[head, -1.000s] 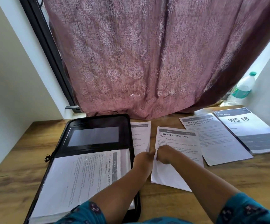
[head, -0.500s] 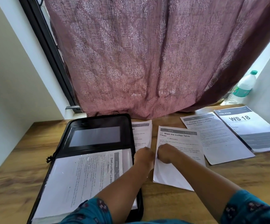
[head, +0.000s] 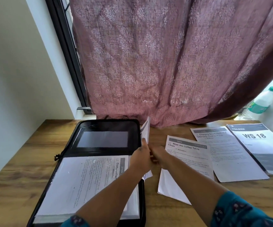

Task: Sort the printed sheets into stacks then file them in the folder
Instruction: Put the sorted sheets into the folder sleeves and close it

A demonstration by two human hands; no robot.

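Note:
A black zip folder (head: pixel 99 126) lies open on the left of the wooden table, with a "Dishwasher" sheet (head: pixel 90 182) in its clear sleeve. My left hand (head: pixel 141 158) grips a thin stack of printed sheets (head: pixel 145 130) and holds it on edge beside the folder's right side. My right hand (head: pixel 160 157) is at the same stack's lower part, fingers curled against it. To the right lie the "Wipe the Coffee Table" sheet (head: pixel 186 163), a "Charging Small Items" sheet (head: pixel 230 154) and the "WS 18" sheet (head: pixel 263 145).
A mauve patterned curtain (head: pixel 165 63) hangs down to the table's back edge. A clear plastic bottle with a green cap (head: pixel 261 104) stands at the far right on the sill. White walls close in on the left and right.
The stack that lay flat between the folder and the coffee table sheet has been lifted on edge. Both hands have moved up and left with it.

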